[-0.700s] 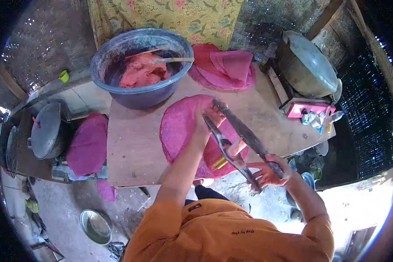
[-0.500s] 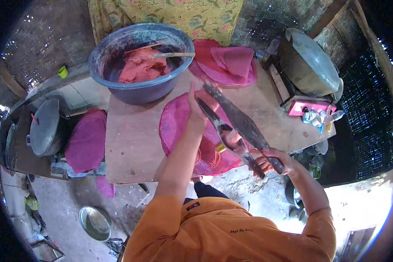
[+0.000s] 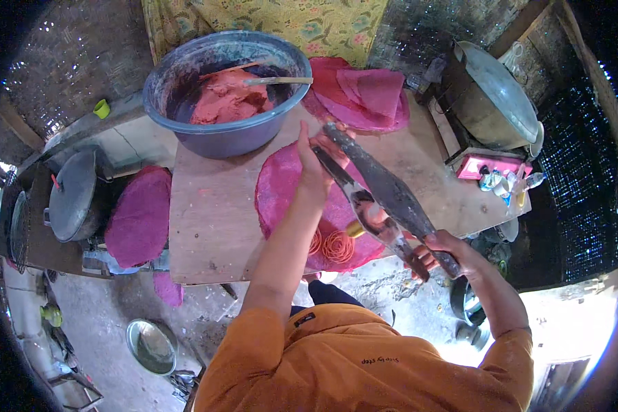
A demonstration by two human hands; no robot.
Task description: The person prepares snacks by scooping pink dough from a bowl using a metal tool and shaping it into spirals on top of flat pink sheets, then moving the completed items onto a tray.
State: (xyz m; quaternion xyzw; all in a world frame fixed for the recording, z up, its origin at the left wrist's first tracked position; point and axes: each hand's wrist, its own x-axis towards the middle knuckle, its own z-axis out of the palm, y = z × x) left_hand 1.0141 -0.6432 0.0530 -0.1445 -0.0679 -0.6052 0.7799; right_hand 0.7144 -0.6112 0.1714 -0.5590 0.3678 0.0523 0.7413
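Note:
Both my hands grip a two-handled wooden press with dark, worn bars, held slantwise over the near part of the table. My left hand is wrapped round its far end; my right hand closes on the near end. The two bars stand apart. Pink dough shows in the lower bar's opening, and a brass cylinder juts out below. Beneath lies a round magenta mat, bearing an orange-pink coil of thin strands and another coil partly hidden by my left forearm.
A big blue tub of pink dough with wooden sticks stands at the far left of the table. More magenta mats are stacked beside it. Large metal pots flank the table at left and right. A basin sits on the floor.
The press has shifted slightly right and its bars look farther apart. A round coil of strands now shows on the mat, where loose strands were seen below the cylinder.

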